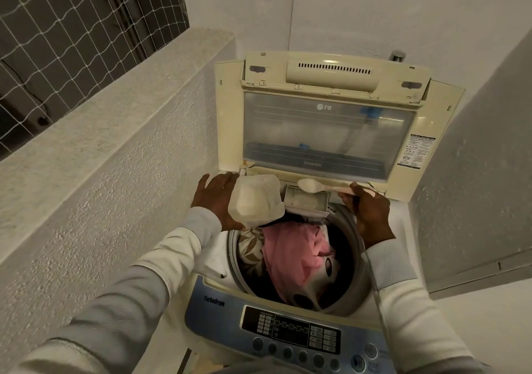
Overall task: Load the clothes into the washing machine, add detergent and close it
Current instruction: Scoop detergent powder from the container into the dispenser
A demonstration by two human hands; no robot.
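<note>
Nearest the wearer, below both wrists, lies the control panel (290, 333) of the washing machine (216, 258). Beyond it, under and between the two forearms, the drum (358, 258) stands open and holds the clothes (288, 253): a pink garment on top, patterned pieces beside it. Loading appears done.

The left hand (214, 198) carries the detergent tub (256, 198), its fingers spread behind the tub and its thumb under the lower edge. The tub is tilted with its mouth toward the other hand, presumably to keep the powder within the spoon's reach. The right hand (365, 209) pinches the handle of the spoon (309, 185). The bowl is heaped with white powder and sits level, between the two hands and directly above the detergent drawer (306, 201). The drawer is pulled out over the far edge of the drum and already shows some powder. In my judgement, dosing is in progress.

Beyond both hands the lid (325, 132) stands raised and must come down last. The protruding drawer would likely obstruct it until pushed in. A tap (397, 55) shows behind the lid. A rough parapet (115, 132) with netting (72, 28) above it runs close on the left-hand side, limiting elbow room.
</note>
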